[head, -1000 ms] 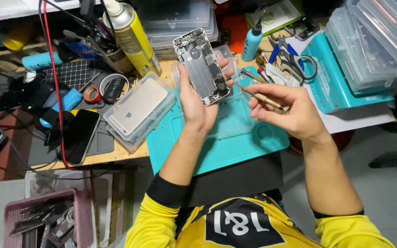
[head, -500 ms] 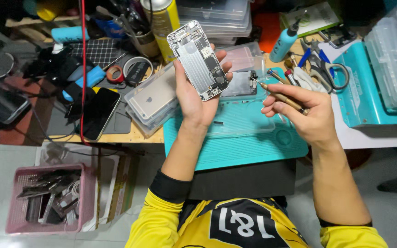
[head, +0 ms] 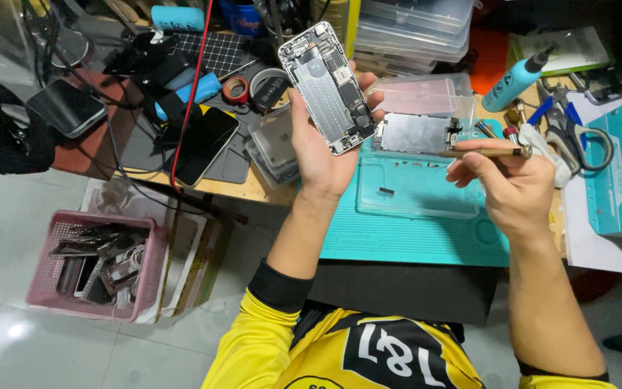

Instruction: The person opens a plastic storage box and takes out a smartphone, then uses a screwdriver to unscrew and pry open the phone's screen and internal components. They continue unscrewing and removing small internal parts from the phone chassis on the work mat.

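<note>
silver opened phone still clamped in left hand fingers; right hand fingers still pinch screwdriver, now level.

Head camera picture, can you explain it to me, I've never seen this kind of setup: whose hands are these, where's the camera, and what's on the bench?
The view comes from a camera worn on a person's head, looking down, so both hands belong to that person. The left hand holds up an opened phone body, with its inner parts showing. The right hand holds a thin brass-coloured tool sideways. Under them a teal work mat covers the bench, with a clear tray and a metal plate on it. A dark phone lies at the left, and a pink basket of parts stands on the floor.
</note>
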`<state>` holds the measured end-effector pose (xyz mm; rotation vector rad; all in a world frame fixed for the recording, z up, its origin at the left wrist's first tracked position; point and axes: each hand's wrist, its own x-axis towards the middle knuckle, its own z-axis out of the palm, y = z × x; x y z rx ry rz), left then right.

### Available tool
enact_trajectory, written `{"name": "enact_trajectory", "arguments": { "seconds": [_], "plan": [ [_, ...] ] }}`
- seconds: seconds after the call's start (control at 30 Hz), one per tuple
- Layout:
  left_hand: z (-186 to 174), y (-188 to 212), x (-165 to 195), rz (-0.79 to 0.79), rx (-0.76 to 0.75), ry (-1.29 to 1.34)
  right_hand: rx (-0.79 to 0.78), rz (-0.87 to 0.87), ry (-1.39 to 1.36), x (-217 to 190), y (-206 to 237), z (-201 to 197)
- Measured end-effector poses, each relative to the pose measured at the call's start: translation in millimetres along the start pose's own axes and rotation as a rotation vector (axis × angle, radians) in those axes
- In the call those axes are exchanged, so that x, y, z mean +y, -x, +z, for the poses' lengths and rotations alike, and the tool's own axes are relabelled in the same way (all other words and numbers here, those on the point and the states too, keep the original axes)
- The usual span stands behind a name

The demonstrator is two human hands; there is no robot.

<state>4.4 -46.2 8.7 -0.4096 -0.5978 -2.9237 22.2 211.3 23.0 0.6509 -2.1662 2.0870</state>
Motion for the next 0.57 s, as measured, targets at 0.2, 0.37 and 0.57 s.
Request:
{"name": "enact_trajectory", "arguments": {
  "seconds": [0.2, 0.37, 0.57],
  "plan": [
    [-2, 2, 5, 0.024, -0.029, 0.059, -0.075, -0.130, 0.107, 5, -12, 17],
    [2, 9, 3, 0.054, 0.015, 0.018, -0.097, 0.011, 0.286, 14, -20, 34],
    [11, 24, -14, 0.056, 0.063, -0.144, -0.093, -0.081, 0.587, 22, -16, 35]
  ]
}}
